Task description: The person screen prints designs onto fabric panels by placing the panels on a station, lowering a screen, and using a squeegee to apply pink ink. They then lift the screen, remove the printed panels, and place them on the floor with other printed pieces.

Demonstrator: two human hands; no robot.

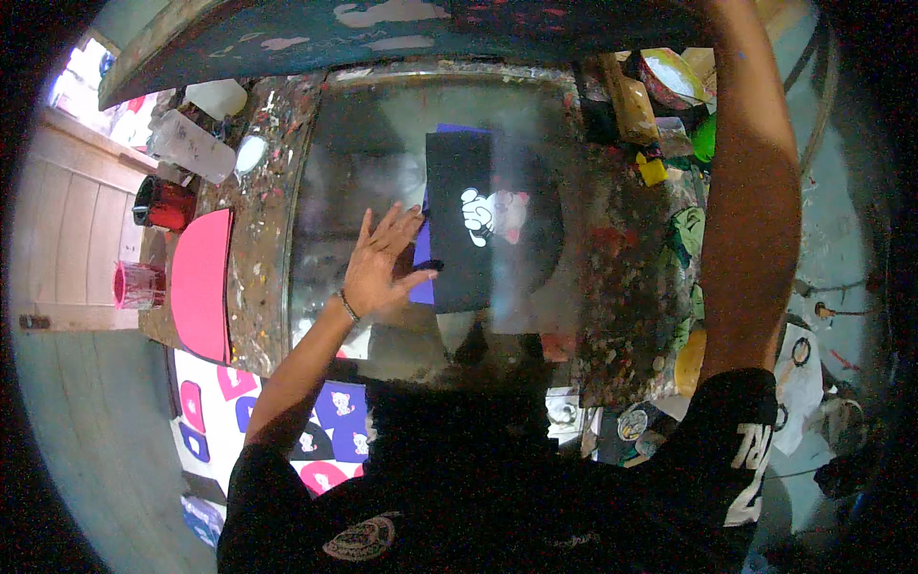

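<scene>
My left hand (382, 263) has its fingers spread over the left edge of a black half-round sheet (459, 277) with a white and pink cartoon animal print. A purple sheet (422, 287) peeks out from under the black one, beside my thumb. Both lie on a glossy glass-like plate (335, 191) set on the table. My right arm (751, 191) reaches up to the far right, toward the end of a large wooden-edged frame (382, 48) that is raised over the far side. The right hand itself is cut off by the top of the picture.
Pink half-round sheets (202, 287) lie on the table's left side, near a red cup (172, 203), a pink cup (140, 285) and a translucent bottle (194, 146). Several printed pieces (341, 407) are spread lower left. A bowl (672, 78) and yellow sponge (653, 172) sit right.
</scene>
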